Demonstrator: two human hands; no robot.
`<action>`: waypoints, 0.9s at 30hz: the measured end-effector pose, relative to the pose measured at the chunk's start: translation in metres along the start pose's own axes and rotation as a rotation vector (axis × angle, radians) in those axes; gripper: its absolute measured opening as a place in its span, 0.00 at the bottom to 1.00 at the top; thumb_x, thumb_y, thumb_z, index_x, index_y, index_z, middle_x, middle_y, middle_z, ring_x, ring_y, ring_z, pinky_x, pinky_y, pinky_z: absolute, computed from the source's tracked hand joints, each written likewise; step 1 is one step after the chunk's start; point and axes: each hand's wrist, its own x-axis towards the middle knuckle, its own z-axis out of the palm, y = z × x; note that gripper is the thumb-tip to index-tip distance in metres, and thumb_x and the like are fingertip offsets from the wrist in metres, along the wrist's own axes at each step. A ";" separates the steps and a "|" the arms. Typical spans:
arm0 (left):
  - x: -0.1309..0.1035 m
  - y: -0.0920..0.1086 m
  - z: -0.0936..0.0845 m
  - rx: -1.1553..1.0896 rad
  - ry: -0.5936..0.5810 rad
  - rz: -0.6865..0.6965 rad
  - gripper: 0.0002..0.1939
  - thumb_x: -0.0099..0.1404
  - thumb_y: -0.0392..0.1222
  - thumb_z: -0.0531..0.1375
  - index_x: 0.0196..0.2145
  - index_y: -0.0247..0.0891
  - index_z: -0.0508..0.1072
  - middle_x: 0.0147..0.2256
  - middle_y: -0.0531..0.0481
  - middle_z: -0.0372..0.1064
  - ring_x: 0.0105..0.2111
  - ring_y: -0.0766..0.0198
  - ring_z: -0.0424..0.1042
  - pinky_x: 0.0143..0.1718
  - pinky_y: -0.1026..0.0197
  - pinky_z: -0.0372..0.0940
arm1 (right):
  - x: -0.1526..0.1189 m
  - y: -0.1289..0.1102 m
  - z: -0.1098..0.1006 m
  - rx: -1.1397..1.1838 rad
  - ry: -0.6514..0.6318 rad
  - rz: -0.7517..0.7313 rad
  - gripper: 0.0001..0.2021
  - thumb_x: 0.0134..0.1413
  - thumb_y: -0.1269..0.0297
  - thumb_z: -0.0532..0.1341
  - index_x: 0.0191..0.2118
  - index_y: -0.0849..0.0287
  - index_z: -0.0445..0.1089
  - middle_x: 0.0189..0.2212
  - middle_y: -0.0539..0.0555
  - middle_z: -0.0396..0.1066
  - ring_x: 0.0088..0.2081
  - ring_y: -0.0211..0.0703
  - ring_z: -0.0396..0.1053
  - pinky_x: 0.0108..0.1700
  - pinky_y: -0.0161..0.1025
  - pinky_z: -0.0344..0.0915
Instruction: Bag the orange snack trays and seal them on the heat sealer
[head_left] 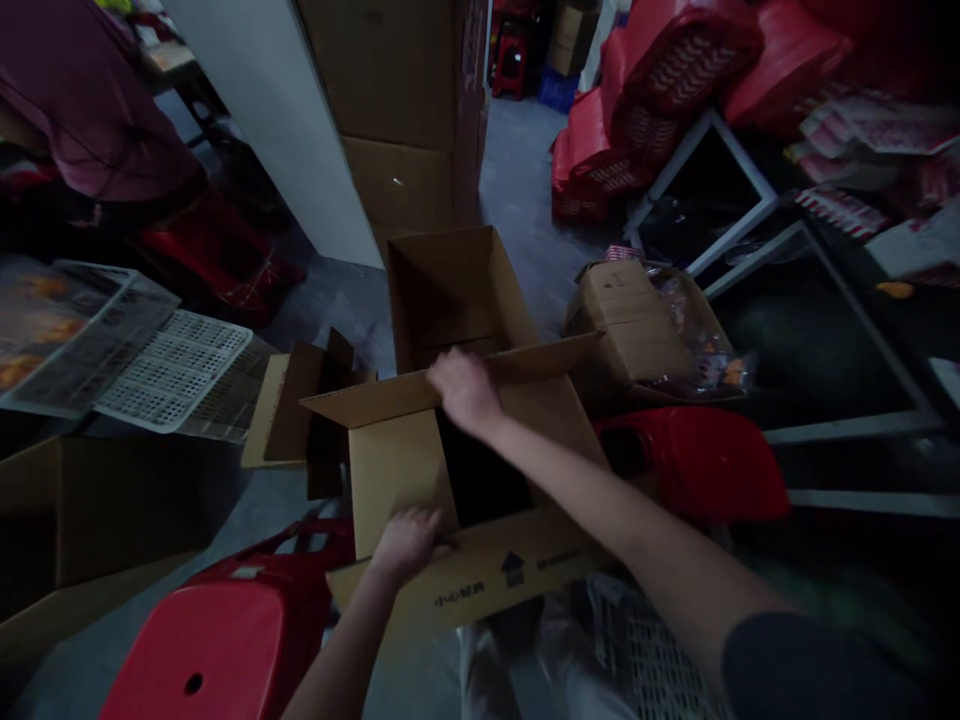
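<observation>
A cardboard box (397,470) stands before me, its two short flaps folded over the opening and its two long flaps spread outward. Between the short flaps a dark gap shows. My right hand (466,392) is closed on the far long flap, near its middle. My left hand (409,545) rests at the near long flap, beside the left short flap, its fingers curled and partly blurred. Black print and an arrow mark the near flap.
Behind the box stands an open empty carton (457,290). Red stools (202,650) (712,465) flank it. White plastic crates (176,370) and a person in a pink top (97,110) are at left. At right are a filled carton (637,320) and red bags (675,60).
</observation>
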 end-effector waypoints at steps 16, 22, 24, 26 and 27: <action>0.068 -0.037 0.090 0.006 0.350 0.050 0.42 0.58 0.66 0.60 0.58 0.30 0.67 0.60 0.28 0.60 0.65 0.40 0.51 0.67 0.39 0.33 | -0.186 0.040 0.035 0.073 0.204 0.597 0.19 0.69 0.56 0.47 0.47 0.60 0.72 0.45 0.59 0.74 0.48 0.49 0.66 0.58 0.48 0.50; 0.030 -0.001 0.119 0.060 0.325 -0.303 0.34 0.69 0.57 0.48 0.51 0.17 0.68 0.48 0.19 0.68 0.58 0.35 0.62 0.62 0.38 0.49 | -0.248 -0.007 0.118 0.158 -0.130 0.596 0.30 0.67 0.52 0.47 0.69 0.64 0.50 0.69 0.61 0.46 0.69 0.57 0.43 0.68 0.56 0.41; 0.014 0.026 0.139 0.016 0.509 -0.339 0.33 0.72 0.51 0.42 0.62 0.18 0.56 0.60 0.21 0.56 0.66 0.41 0.48 0.64 0.40 0.48 | -0.256 -0.014 0.142 0.184 -0.167 0.608 0.34 0.66 0.50 0.47 0.70 0.66 0.45 0.71 0.62 0.38 0.71 0.58 0.37 0.69 0.58 0.37; 0.011 0.051 0.149 -0.014 0.601 -0.302 0.34 0.72 0.48 0.40 0.68 0.23 0.39 0.66 0.24 0.43 0.69 0.45 0.34 0.65 0.39 0.48 | -0.258 -0.014 0.155 0.214 -0.151 0.606 0.36 0.66 0.47 0.46 0.71 0.67 0.43 0.71 0.63 0.35 0.71 0.58 0.34 0.70 0.59 0.36; 0.015 0.061 0.149 -0.014 0.610 -0.263 0.35 0.72 0.48 0.40 0.69 0.25 0.33 0.68 0.26 0.39 0.70 0.47 0.30 0.65 0.38 0.47 | -0.257 -0.012 0.158 0.226 -0.137 0.596 0.37 0.66 0.47 0.46 0.71 0.68 0.42 0.71 0.63 0.35 0.71 0.58 0.34 0.70 0.59 0.36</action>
